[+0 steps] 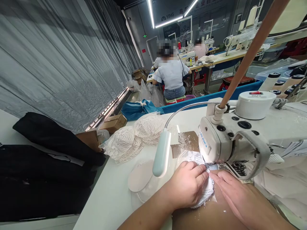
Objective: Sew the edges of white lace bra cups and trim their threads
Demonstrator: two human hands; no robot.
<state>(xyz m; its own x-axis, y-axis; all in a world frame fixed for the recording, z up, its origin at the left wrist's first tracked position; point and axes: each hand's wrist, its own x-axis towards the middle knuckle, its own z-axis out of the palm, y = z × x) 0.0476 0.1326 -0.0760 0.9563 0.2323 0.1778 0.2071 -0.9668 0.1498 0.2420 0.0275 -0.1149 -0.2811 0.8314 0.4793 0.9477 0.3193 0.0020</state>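
My left hand (188, 182) is closed on a white lace bra cup (206, 194), its fingers bent over the piece and the tips close to the sewing machine's needle area. From the right, my right hand (229, 188) pinches the cup's edge, with its fingers together and partly hidden. The white sewing machine (214, 142) stands just beyond both hands, its head over the fabric. Where the needle meets the cloth is hidden behind my fingers. More lace (192, 157) spreads out behind my left hand.
A gooseneck lamp (161, 153) hangs left of the machine. Lace cups (124, 142) are piled on the white table (105, 195), near a round beige pad (139, 179). Thread cones (271, 81) stand at right. Black cloth (48, 179) lies at left. A seated person (171, 75) works ahead.
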